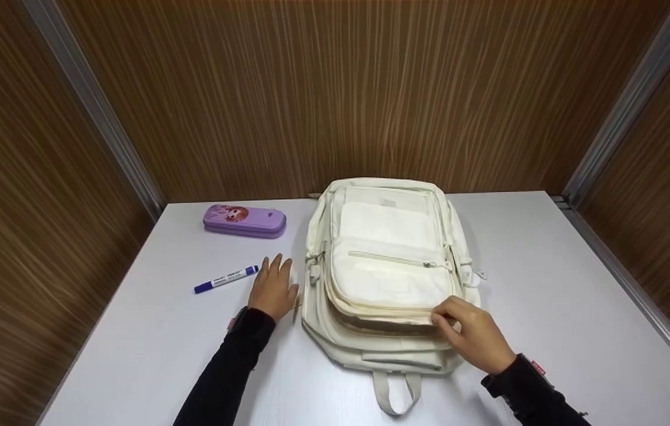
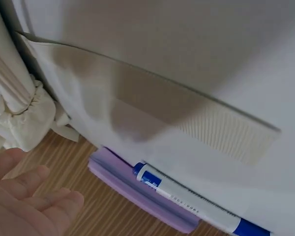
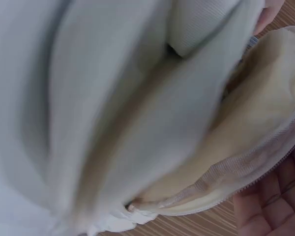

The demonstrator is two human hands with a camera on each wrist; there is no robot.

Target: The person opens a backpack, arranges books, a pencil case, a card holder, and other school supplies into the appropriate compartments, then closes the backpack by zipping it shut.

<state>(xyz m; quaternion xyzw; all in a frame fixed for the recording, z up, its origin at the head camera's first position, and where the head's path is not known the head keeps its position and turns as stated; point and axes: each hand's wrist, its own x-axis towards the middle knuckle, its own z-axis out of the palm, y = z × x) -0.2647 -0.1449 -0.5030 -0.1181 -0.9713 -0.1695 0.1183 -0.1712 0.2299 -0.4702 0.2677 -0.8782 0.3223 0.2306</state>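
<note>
A cream backpack [image 1: 391, 278] lies on its back with its carrying loop towards me. My right hand [image 1: 476, 334] pinches the zipped edge of its front compartment and holds it raised at the lower right. Pale lining [image 3: 265, 108] shows inside in the right wrist view, though much of that view is blurred. Left of the backpack, my left hand [image 1: 274, 290] is spread with nothing in its fingers. A pale comb [image 2: 152, 98] lies on the table beside it, under the hand's shadow. The blue-and-white marker [image 1: 226, 279] lies just left of its fingertips.
A purple pencil case [image 1: 255, 222] with a cartoon picture lies at the back left of the white table [image 1: 553, 307]. Wood-patterned panels [image 1: 370, 94] stand behind and at both sides, joined by metal strips [image 1: 624, 100].
</note>
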